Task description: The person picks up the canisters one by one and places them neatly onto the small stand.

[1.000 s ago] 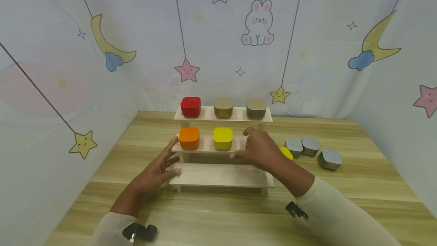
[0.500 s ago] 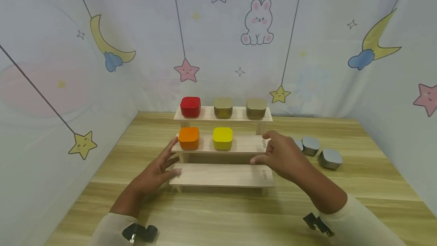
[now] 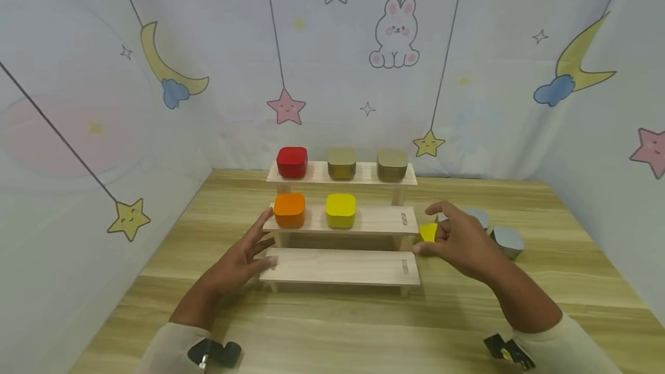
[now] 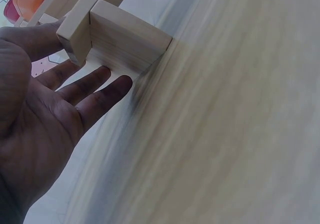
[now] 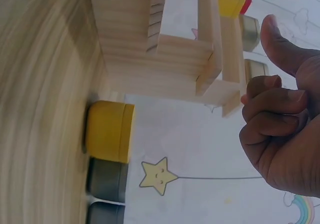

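Note:
A three-step wooden stand [image 3: 340,267] is in the middle of the table. My left hand [image 3: 236,264] rests at its left end, thumb on the lowest step and index finger by the middle one; in the left wrist view its fingers [image 4: 102,96] are extended. My right hand [image 3: 462,244] hovers over a small yellow lidded box [image 3: 428,232] right of the stand, holding nothing. Its thumb and index finger are spread, the others curled. An orange box [image 3: 289,210] and another yellow box [image 3: 340,211] stand on the middle step. The top step bears a red box [image 3: 292,163].
Two dull gold boxes [image 3: 392,165] share the top step with the red one. Grey boxes [image 3: 507,241] stand on the wood-grain table [image 3: 332,328] behind and beside my right hand, partly hidden by it. A printed curtain [image 3: 332,74] surrounds the table at the back and sides.
My right hand has moved right, from the right end of the middle step to the yellow box on the table. The left hand has stayed at the stand.

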`<state>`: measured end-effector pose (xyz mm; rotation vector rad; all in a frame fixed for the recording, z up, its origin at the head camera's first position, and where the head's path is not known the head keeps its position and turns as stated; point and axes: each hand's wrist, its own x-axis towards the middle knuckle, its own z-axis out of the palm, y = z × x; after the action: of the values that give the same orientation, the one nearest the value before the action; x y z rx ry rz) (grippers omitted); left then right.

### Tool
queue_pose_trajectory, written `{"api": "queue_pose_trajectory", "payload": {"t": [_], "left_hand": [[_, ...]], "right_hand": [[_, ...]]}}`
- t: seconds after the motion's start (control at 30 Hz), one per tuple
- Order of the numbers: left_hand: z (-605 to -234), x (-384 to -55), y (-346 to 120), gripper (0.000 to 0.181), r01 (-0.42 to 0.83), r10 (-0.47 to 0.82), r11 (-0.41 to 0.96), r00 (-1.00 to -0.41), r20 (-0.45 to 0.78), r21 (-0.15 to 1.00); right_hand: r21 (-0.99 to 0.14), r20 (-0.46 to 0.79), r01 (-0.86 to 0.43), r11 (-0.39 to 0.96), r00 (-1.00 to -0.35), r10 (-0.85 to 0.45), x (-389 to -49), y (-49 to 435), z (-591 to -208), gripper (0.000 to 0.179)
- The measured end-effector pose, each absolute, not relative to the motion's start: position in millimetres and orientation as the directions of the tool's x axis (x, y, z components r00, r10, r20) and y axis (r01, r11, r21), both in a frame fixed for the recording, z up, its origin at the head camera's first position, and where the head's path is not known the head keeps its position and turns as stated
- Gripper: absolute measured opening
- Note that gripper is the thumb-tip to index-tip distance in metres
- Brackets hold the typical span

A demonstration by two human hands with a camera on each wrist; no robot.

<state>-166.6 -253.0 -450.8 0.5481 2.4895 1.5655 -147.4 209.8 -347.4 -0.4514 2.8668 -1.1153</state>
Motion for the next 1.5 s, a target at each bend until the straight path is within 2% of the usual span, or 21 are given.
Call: {"api": "queue_pose_trajectory", "payload": {"t": [0.8, 1.13, 1.5], "left_hand": [[-452, -168, -253, 0.109, 0.23, 0.394, 0.368, -0.916, 0.072, 0.901], [-451, -167, -253, 0.109, 0.219, 0.382, 0.385, -0.922, 0.061, 0.897], [-450, -166, -252, 0.109, 0.209, 0.376, 0.386, -0.925, 0.053, 0.898]], "right_hand": [[-0.77, -0.054, -0.172, 0.615, -0.942, -0.33, -168, 250, -376, 0.084], [-0.784, -0.075, -0.184, 0.593, -0.92, -0.385, -179, 260, -388, 0.087], [-0.796, -0.151, -0.122, 0.592, -0.908, -0.39, -188, 267, -402, 0.092]]}}
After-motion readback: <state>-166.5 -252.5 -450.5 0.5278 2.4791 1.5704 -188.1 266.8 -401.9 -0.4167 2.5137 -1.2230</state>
